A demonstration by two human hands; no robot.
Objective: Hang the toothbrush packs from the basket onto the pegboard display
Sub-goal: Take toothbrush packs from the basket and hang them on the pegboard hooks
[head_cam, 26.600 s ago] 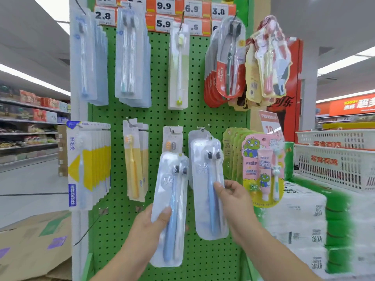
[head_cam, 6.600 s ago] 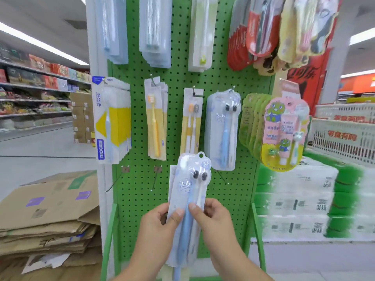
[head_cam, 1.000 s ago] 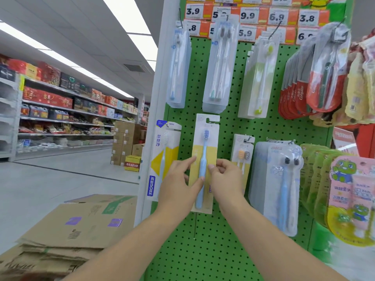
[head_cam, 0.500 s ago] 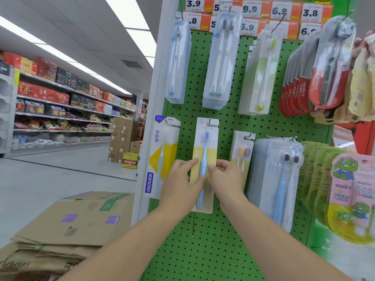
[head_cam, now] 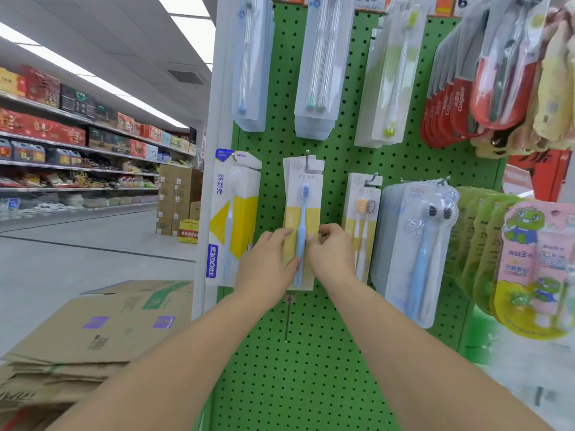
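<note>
A yellow-and-white toothbrush pack [head_cam: 303, 200] with a blue brush hangs on a metal hook [head_cam: 307, 157] of the green pegboard [head_cam: 339, 157]. My left hand [head_cam: 267, 262] holds the pack's lower left edge, thumb across its front. My right hand [head_cam: 331, 253] pinches its lower right edge. The pack's top slot sits on the hook. The basket is out of view.
A white-and-yellow boxed pack [head_cam: 231, 219] hangs to the left, a two-brush pack [head_cam: 362, 219] and clear blue-brush packs [head_cam: 417, 250] to the right. Clear packs [head_cam: 317, 63] hang above. A bare hook [head_cam: 287, 318] sticks out below. Flattened cardboard [head_cam: 93, 334] lies lower left.
Over the last second the pack has gone up a little and its slot now sits on the hook. Both hands keep the same hold on its lower part.
</note>
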